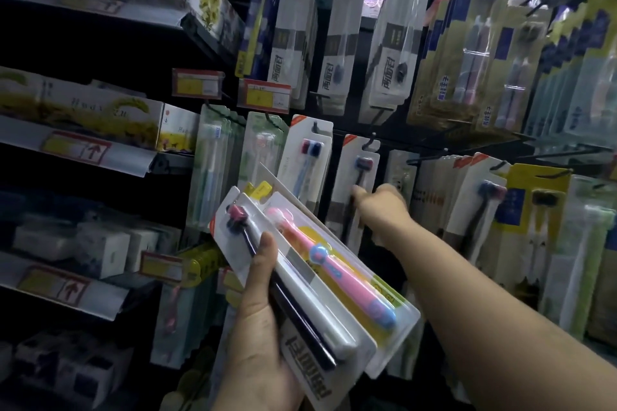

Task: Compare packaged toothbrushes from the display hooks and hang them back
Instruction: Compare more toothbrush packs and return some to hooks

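- Left hand (263,320): nearest the camera, fingers curled under and thumb laid over a fanned stack of packs, holding them tilted up towards the display.
- Dark-brush pack (300,290): front of the stack, directly under the thumb.
- Pink-brush pack (347,277): beside and partly behind it, carried by the same hand; the edge of a further card shows behind both.
- Right hand (380,207): arm stretched out to the display, thumb on the face of the hanging pack. The fingers are blurred and partly hidden, so a closed grip cannot be confirmed.
- Hanging pack (362,163): a single dark brush on a card, touching the right hand, just beyond the top of the held stack.
- Hook (369,140): passes through the card's hole. Judged best practice: slide the card straight along the hook, keeping the left stack steady and away from the neighbouring two-brush pack (310,150).
- Shelves (100,157): boxed goods, far left.
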The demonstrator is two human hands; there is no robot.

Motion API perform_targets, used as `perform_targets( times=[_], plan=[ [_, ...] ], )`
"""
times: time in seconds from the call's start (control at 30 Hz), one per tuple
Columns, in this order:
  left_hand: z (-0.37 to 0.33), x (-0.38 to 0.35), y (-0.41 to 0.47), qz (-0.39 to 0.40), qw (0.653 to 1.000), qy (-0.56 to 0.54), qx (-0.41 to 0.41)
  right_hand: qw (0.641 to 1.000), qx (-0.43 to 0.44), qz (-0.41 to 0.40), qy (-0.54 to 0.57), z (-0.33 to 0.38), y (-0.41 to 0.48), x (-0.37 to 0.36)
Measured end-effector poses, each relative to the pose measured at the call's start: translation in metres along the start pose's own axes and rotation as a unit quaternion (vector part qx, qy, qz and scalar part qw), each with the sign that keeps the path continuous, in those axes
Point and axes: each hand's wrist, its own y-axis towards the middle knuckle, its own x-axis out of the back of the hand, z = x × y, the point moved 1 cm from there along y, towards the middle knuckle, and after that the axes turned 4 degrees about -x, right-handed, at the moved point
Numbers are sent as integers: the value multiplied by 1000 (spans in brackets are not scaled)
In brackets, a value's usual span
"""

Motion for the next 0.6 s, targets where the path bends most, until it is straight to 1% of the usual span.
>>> perform_targets(
  times=[0.03, 0.07, 0.1, 0.17, 0.2, 0.23, 0.27, 0.33, 0.37, 0.43, 0.53, 0.6],
  plan=[
    [-1, 1, 2, 6, 1000, 8, -6, 999, 37, 3, -13, 3, -9, 4],
    [-2, 0, 1, -9, 1000, 5, -16, 996, 84, 14, -10, 7, -24, 11],
    [-1, 2, 2, -20, 999, 3, -30, 991, 127, 42, 22, 11, -38, 18],
    [2, 1, 0, -42, 998, 21, -29, 963, 187, 171, 92, 23, -75, 37],
    [3, 0, -1, -56, 998, 26, -31, 944, 217, 230, 94, 28, -96, 47],
    [5, 0, -2, -56, 998, 26, -33, 928, 254, 269, 51, 32, -116, 55],
    [7, 0, -2, -57, 997, 33, -39, 913, 289, 288, -27, 34, -131, 60],
    [11, 0, -2, -76, 994, 58, -53, 881, 327, 281, -195, 33, -153, 61],
    [14, 1, -2, -89, 993, 60, -53, 868, 335, 269, -250, 32, -159, 58],
    [17, 2, -4, -113, 991, 49, -49, 858, 337, 264, -284, 29, -167, 51],
    [18, 4, -3, -92, 994, 50, -39, 866, 321, 258, -285, 27, -165, 46],
    [18, 6, -2, -77, 994, 61, -53, 869, 321, 241, -288, 28, -162, 44]
  ],
)
